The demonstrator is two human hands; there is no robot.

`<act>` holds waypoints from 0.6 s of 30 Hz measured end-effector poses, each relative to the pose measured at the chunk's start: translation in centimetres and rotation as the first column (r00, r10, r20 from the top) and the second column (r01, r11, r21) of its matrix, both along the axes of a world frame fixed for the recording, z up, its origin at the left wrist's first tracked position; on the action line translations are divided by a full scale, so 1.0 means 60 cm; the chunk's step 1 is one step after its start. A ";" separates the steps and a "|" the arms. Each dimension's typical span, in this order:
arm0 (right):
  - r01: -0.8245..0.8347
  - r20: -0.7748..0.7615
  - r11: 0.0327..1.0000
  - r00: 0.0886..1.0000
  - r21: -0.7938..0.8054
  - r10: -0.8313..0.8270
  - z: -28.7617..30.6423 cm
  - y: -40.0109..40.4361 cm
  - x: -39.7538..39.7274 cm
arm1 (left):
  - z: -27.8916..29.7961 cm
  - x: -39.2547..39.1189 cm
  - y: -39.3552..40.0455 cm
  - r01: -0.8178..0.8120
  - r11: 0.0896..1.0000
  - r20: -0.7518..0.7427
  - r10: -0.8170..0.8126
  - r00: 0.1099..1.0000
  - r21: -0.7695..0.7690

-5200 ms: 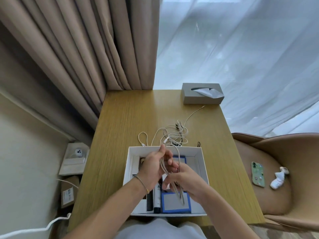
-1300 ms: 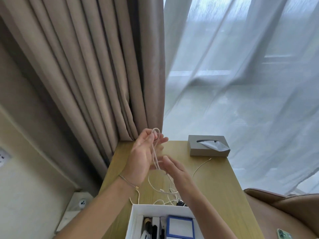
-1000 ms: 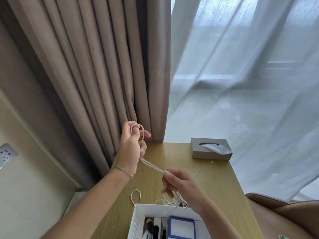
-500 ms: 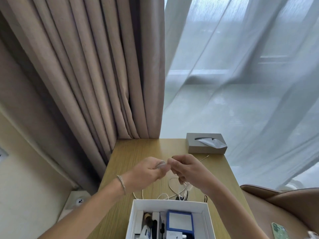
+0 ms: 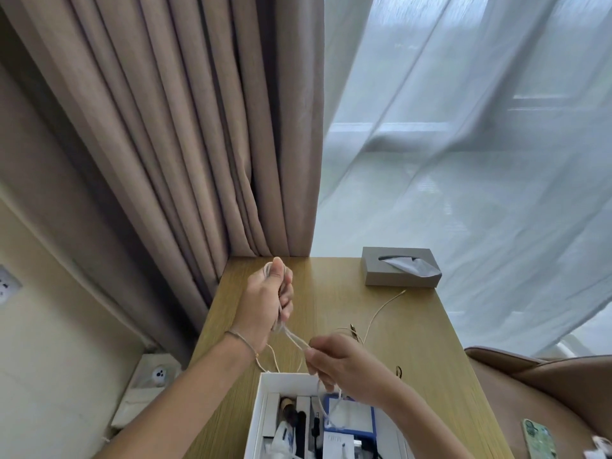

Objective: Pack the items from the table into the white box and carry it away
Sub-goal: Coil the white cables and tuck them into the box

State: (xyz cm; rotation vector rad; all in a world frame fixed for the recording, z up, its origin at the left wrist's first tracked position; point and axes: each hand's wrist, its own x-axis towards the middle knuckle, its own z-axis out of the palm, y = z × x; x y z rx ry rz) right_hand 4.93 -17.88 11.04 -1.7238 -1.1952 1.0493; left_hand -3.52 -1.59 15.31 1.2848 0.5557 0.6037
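A thin white cable (image 5: 293, 336) runs taut between my two hands above the wooden table (image 5: 414, 332). My left hand (image 5: 268, 303) is raised with several loops of the cable wound in its closed fingers. My right hand (image 5: 341, 362) pinches the same cable lower down, just over the far rim of the white box (image 5: 260, 402). A loose stretch of cable (image 5: 381, 309) trails across the table toward the tissue box. The white box sits at the table's near edge and holds a blue-edged case (image 5: 351, 417) and dark slim items.
A grey tissue box (image 5: 399, 268) stands at the table's far right. Beige curtains (image 5: 198, 127) and a sheer white curtain hang behind. A brown chair (image 5: 546, 392) to the right carries a green phone (image 5: 538, 438). A wall socket is on the left.
My hands were together over the table half a second ago; now the left hand has lifted away with the loops and the right hand has dropped toward the box, stretching the cable between them.
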 end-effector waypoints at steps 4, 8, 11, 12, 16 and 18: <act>0.001 0.079 0.998 0.997 -0.070 0.004 0.014 -0.020 0.022 | -0.011 -0.024 0.008 0.173 0.869 -0.185 -0.095 0.978 0.463; -0.010 0.051 0.999 0.999 -0.043 0.013 0.049 -0.021 0.047 | -0.025 -0.037 -0.011 0.532 0.533 -0.528 -0.177 0.831 0.658; 0.011 -0.001 1.000 1.000 -0.009 -0.011 0.063 -0.017 0.061 | -0.038 -0.044 -0.026 0.781 0.457 -0.735 -0.330 0.593 0.425; 0.018 -0.017 1.000 1.000 0.009 -0.018 0.066 -0.015 0.063 | -0.043 -0.046 -0.028 0.800 0.464 -0.742 -0.363 0.564 0.381; 0.072 -0.152 0.994 0.987 0.081 -0.059 0.068 -0.015 0.066 | -0.043 -0.050 -0.034 0.683 0.621 -0.509 -0.475 0.718 0.384; 0.104 -0.232 0.989 0.970 0.103 -0.078 0.064 -0.017 0.058 | -0.043 -0.052 -0.037 0.563 0.713 -0.356 -0.442 0.824 0.419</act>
